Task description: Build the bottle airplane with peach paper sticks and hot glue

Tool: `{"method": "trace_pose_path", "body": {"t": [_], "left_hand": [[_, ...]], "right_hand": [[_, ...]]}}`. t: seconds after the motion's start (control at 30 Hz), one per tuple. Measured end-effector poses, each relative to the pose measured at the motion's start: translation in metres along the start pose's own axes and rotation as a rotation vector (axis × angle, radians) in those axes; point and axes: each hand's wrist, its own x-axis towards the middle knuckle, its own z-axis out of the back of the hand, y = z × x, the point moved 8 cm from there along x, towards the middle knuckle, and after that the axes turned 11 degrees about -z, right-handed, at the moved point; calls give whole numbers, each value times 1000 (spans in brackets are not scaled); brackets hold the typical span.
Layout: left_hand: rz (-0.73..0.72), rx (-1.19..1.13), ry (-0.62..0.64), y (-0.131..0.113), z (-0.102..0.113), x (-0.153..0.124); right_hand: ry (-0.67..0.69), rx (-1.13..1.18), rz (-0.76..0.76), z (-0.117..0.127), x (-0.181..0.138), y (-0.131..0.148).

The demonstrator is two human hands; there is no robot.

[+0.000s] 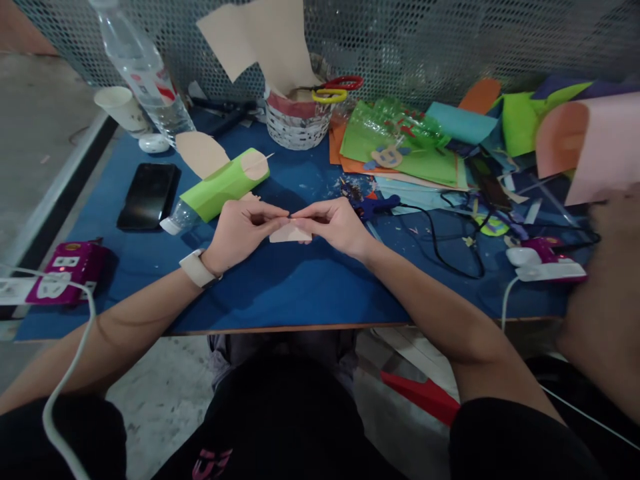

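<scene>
Left hand (240,230): fingers bent, thumb and index pinched narrow on a small beige paper piece (291,235). Right hand (343,228): same narrow pinch, on the paper's other side. Fingertips of both hands meet or nearly meet at the paper's top edge; a tiny dark bit shows there, too small to identify. Other fingers of both hands mostly hidden, exact curl cannot be told. Paper piece sits between the hands, just below the joined fingertips, pale face toward the wearer, over the middle of the blue surface (295,293); whether its lower edge touches down, can't tell. Light watch (197,268) on left wrist. Green-wrapped bottle (220,187) lies on its side just beyond the left hand, white cap toward the lower left, beige disc on the far end; beige paper oval (203,153) sticks up behind it. Black phone (149,195) left of the bottle. Blue tool (376,207) with black cable lies just beyond and right of the right hand. Farther back: white basket (295,123) holding beige sheets, with red- and yellow-handled scissors (345,83) at its rim; green sheet (357,133) to the right of the basket, on top of orange ones.
</scene>
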Motion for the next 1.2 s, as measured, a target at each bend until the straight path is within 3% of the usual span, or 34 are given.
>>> {"method": "trace_pose_path", "body": {"t": [0.27, 0.57, 0.97, 1.2], "left_hand": [[4, -14, 65, 0, -6, 1], [6, -49, 5, -5, -4, -3], [38, -105, 74, 1, -8, 0], [-46, -72, -1, -5, -1, 0]], "right_hand": [[7, -9, 31, 1, 0, 2], [29, 67, 37, -2, 0, 4], [8, 17, 56, 7, -1, 9], [-2, 22, 46, 6, -1, 10]]}}
